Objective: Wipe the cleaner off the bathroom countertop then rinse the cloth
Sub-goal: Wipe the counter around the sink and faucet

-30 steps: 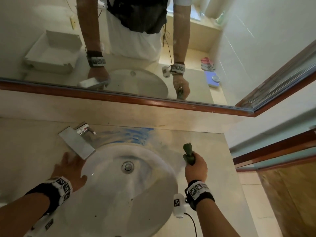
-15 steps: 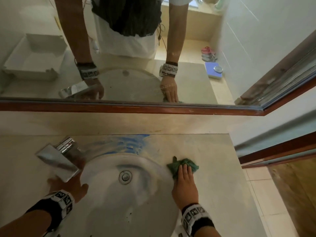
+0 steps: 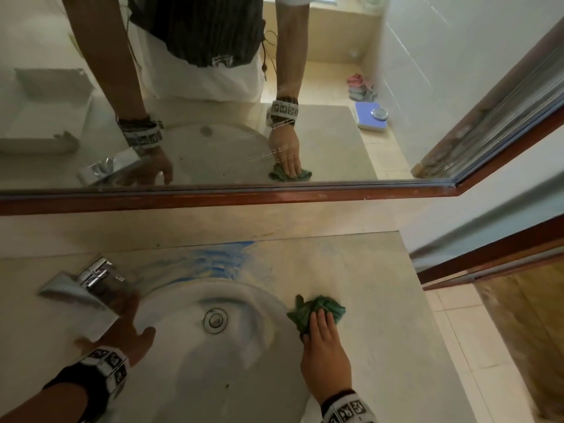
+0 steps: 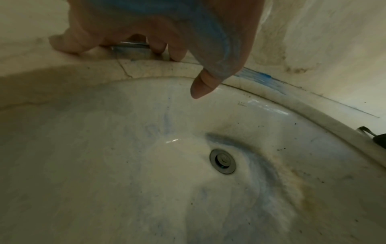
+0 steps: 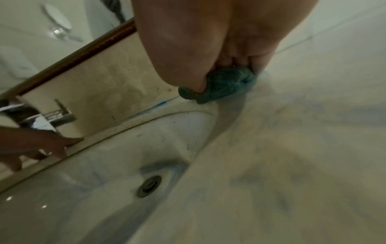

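A crumpled green cloth (image 3: 317,307) lies on the beige countertop (image 3: 375,288), just right of the sink basin (image 3: 250,355). My right hand (image 3: 322,325) presses it down with straight fingers; in the right wrist view the cloth (image 5: 225,84) bulges out under the fingertips. Blue cleaner streaks (image 3: 222,257) cover the counter behind the basin, also seen as blue cleaner (image 4: 256,76) near the wall. My left hand (image 3: 122,325) rests with spread fingers on the counter beside the chrome faucet (image 3: 88,285), holding nothing; blue smears show on this left hand (image 4: 146,33).
A wood-framed mirror (image 3: 274,196) runs along the wall above the counter. The drain (image 3: 215,319) sits at the middle of the basin. The counter's right edge (image 3: 427,315) drops to a tiled floor and a wooden door (image 3: 525,315).
A second ago my right hand held the bunched cloth upright above the counter; it has since laid it down and presses it flat. The left hand has stayed by the faucet.
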